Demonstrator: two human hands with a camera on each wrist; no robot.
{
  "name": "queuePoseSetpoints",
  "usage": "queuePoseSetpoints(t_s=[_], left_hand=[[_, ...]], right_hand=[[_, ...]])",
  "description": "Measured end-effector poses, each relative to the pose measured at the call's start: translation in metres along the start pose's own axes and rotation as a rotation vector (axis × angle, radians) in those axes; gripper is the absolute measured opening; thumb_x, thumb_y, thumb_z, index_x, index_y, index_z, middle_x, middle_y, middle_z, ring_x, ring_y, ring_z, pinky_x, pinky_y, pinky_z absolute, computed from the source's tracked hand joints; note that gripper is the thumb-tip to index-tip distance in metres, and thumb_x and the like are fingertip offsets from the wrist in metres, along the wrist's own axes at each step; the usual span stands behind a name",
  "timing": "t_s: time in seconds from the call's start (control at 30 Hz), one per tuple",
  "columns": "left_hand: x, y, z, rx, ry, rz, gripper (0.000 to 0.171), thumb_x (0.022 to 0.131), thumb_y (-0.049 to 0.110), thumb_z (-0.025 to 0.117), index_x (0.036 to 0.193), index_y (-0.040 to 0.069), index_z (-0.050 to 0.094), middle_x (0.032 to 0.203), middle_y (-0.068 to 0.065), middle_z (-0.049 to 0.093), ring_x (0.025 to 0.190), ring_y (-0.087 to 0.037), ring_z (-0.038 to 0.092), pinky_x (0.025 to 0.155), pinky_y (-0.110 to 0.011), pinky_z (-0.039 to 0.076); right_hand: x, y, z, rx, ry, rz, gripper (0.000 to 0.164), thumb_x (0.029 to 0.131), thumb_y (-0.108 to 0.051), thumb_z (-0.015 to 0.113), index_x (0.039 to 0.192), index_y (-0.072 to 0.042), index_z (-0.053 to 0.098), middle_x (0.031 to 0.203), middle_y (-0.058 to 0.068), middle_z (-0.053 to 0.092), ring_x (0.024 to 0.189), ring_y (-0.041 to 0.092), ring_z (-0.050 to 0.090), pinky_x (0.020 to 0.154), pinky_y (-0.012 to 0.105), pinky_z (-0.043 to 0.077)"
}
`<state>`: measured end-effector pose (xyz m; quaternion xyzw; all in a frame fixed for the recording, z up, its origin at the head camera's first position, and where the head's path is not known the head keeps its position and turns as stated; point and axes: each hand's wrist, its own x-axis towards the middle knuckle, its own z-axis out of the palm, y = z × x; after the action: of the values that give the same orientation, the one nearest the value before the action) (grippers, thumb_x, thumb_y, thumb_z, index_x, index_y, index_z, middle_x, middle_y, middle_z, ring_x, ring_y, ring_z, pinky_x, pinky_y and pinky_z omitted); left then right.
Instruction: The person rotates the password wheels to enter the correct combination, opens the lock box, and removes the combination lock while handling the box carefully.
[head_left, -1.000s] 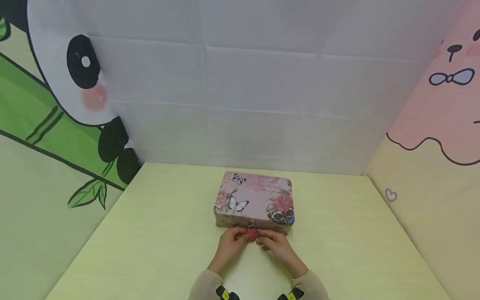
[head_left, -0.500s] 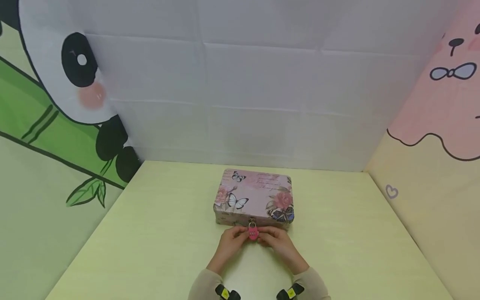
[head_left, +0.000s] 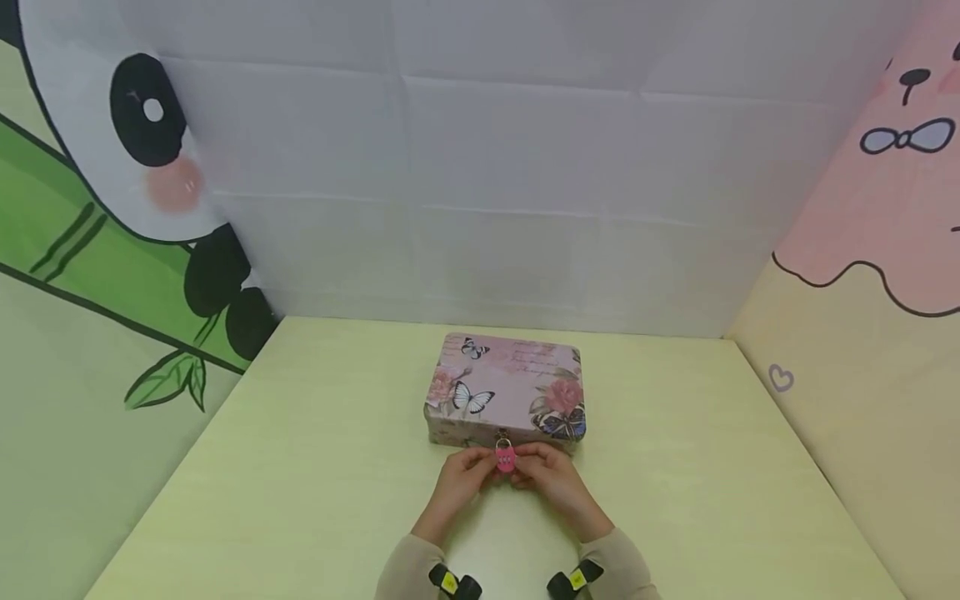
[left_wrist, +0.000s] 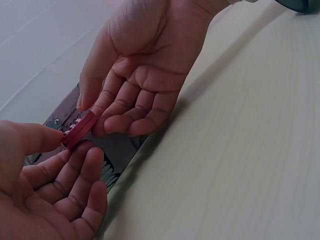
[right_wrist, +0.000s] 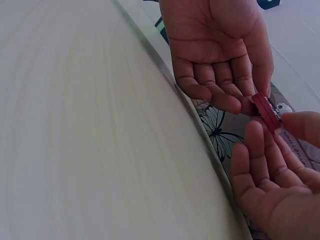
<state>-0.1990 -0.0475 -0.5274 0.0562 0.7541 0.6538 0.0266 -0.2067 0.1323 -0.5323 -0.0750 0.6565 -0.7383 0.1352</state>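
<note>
A small pink combination padlock (head_left: 506, 459) hangs by its shackle from the front clasp of a pink tin box (head_left: 517, 379) printed with butterflies and roses. My left hand (head_left: 456, 490) pinches the padlock's left side between thumb and fingers. From the other side, my right hand (head_left: 558, 487) grips its right edge. White number dials show along the face of the padlock (left_wrist: 79, 130) in the left wrist view. There, the left thumb presses one end, with the other fingers curled below. The right wrist view has the padlock (right_wrist: 267, 113) between both hands' fingertips.
The box lid is down, on a pale yellow table (head_left: 300, 467). A white sheet (head_left: 510, 167) hangs behind the table. Cartoon-printed walls stand left and right, with a panda (head_left: 82, 125) on one side and a pink bear (head_left: 892, 200) on the other.
The padlock has tipped up so that its dial face shows more clearly. My right fingers have closed in on its edge. The head view has shifted slightly; the box stays put.
</note>
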Motion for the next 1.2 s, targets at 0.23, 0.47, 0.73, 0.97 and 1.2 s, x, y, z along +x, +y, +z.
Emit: queuePoseSetpoints(t_s=[0.23, 0.47, 0.73, 0.97, 1.2], left_hand=[[-0.013, 0.034, -0.003, -0.035, -0.009, -0.02, 0.022, 0.097, 0.0, 0.056, 0.1, -0.021, 0.063, 0.082, -0.031, 0.066, 0.068, -0.019, 0.06, 0.059, -0.024, 0.046], [-0.008, 0.024, -0.003, -0.049, -0.001, -0.013, 0.022, 0.097, 0.0, 0.057, 0.101, -0.021, 0.063, 0.083, -0.029, 0.067, 0.07, -0.02, 0.061, 0.06, -0.024, 0.047], [0.004, -0.01, -0.003, -0.052, 0.01, 0.02, 0.023, 0.097, 0.004, 0.061, 0.105, -0.017, 0.065, 0.081, -0.02, 0.069, 0.065, -0.011, 0.057, 0.057, -0.022, 0.047], [0.006, -0.014, -0.005, -0.031, 0.011, 0.035, 0.023, 0.095, 0.005, 0.063, 0.108, -0.014, 0.068, 0.086, -0.018, 0.071, 0.066, -0.01, 0.059, 0.059, -0.02, 0.05], [0.006, -0.013, -0.005, -0.044, 0.007, 0.01, 0.023, 0.096, 0.002, 0.061, 0.111, -0.015, 0.065, 0.087, -0.02, 0.071, 0.07, -0.012, 0.063, 0.06, -0.025, 0.055]], right_hand=[[0.0, 0.001, 0.0, 0.034, -0.03, -0.034, 0.029, 0.099, 0.001, 0.055, 0.118, 0.022, 0.048, 0.091, 0.002, 0.073, 0.076, 0.01, 0.066, 0.073, 0.025, 0.056], [0.0, 0.0, 0.003, 0.035, -0.02, -0.013, 0.029, 0.099, 0.001, 0.055, 0.119, 0.021, 0.048, 0.091, 0.006, 0.073, 0.074, 0.01, 0.066, 0.072, 0.025, 0.055], [0.003, -0.001, 0.005, -0.042, -0.019, 0.001, 0.028, 0.098, 0.0, 0.054, 0.113, 0.024, 0.055, 0.089, 0.015, 0.072, 0.072, 0.011, 0.066, 0.069, 0.026, 0.056], [0.008, -0.001, 0.003, -0.105, -0.06, 0.002, 0.025, 0.099, 0.0, 0.053, 0.106, 0.023, 0.058, 0.088, 0.018, 0.071, 0.07, 0.011, 0.065, 0.068, 0.027, 0.057], [0.01, -0.004, 0.001, -0.099, -0.096, 0.047, 0.025, 0.1, -0.002, 0.052, 0.104, 0.021, 0.059, 0.084, 0.016, 0.07, 0.068, 0.012, 0.065, 0.068, 0.028, 0.057]])
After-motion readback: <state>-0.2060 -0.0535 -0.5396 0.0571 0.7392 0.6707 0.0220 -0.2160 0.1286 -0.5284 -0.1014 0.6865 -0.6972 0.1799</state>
